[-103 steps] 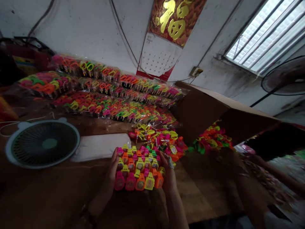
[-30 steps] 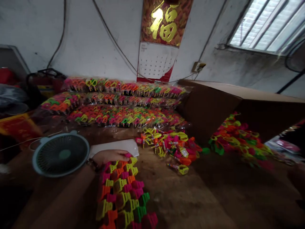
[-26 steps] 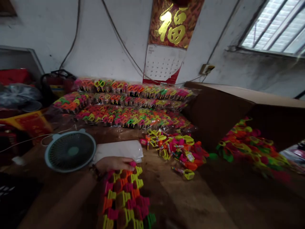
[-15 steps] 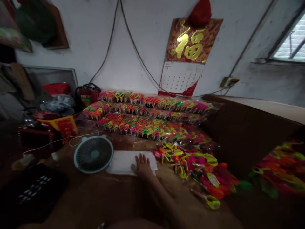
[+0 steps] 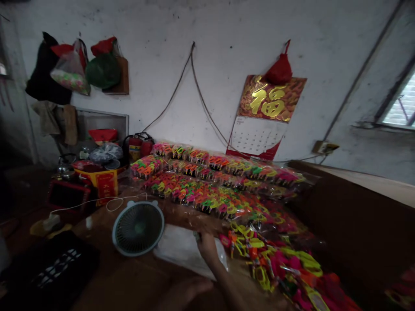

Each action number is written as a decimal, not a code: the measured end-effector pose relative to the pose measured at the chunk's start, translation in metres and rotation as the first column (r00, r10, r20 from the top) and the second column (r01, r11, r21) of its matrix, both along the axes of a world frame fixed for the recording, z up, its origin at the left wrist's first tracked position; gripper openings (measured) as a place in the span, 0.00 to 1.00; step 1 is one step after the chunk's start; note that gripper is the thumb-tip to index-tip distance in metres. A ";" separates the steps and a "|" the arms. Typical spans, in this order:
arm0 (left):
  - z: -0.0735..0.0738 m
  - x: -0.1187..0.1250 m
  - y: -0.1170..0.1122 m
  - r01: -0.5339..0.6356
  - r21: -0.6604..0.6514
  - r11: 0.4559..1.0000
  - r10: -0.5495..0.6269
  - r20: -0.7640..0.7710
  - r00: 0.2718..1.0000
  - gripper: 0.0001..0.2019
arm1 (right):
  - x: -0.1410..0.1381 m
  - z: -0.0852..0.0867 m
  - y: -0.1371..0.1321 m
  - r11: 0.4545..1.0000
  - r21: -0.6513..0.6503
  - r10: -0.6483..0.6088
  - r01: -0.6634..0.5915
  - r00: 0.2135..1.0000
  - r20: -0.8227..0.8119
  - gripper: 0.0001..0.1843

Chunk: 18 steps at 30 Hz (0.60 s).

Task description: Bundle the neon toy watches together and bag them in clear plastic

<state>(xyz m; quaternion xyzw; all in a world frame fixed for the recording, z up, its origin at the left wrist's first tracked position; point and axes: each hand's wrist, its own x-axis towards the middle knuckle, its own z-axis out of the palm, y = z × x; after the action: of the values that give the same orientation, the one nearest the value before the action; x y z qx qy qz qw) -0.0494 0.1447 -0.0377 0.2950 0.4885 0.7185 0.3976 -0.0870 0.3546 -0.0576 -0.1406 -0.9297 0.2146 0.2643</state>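
A flat stack of whitish, clear plastic bags (image 5: 177, 248) lies on the table just right of a round fan. My right hand (image 5: 206, 245) rests on its right part, fingers curled and pressed onto the top bag; a small greyish thing shows at the thumb side. Low in the view, my left hand (image 5: 189, 288) is dark and smeared by motion, near the stack's front edge. Its fingers point right, but their grip cannot be made out. Right of the stack lies a loose heap of neon yellow, pink and orange plastic pieces (image 5: 264, 276), looped in shape.
Clear packs of similar colourful pieces (image 5: 201, 194) stand in rows along the wall. The fan (image 5: 138, 229) has a white cable. A black cloth or bag (image 5: 55, 268) lies at left, and a large brown box (image 5: 350, 216) rises at right. A calendar (image 5: 256, 134) hangs behind.
The view has tilted up, so the table sits lower. My right hand's fingers went from spread flat on the bags to curled. My left hand has come in from below.
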 end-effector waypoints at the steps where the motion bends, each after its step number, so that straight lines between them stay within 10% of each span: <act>1: 0.000 -0.005 0.003 -0.050 -0.010 0.999 0.049 -0.028 0.998 0.25 | -0.005 0.017 0.006 1.000 -0.004 0.001 -0.001 0.999 -0.054 0.15; 9: 0.009 -0.039 0.023 -0.191 0.094 0.977 0.148 0.344 0.927 0.32 | 0.028 0.148 -0.015 0.988 -0.139 -0.023 -0.066 0.828 -0.560 0.10; 13: 0.017 -0.033 0.034 -0.226 0.094 0.970 0.180 0.350 0.919 0.27 | 0.076 0.145 -0.035 0.983 -0.183 -0.090 -0.005 0.856 -0.508 0.11; 18: 0.021 -0.022 0.047 -0.323 -0.075 0.943 0.331 0.303 0.894 0.35 | 0.116 0.123 -0.029 0.843 -0.230 -0.529 0.486 0.827 -0.190 0.21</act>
<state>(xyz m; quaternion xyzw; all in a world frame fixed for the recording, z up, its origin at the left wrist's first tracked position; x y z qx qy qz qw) -0.0710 0.1919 -0.0168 0.0869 0.4704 0.8069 0.3466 0.0292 0.3257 0.0654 -0.3778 -0.7962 0.2315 0.4121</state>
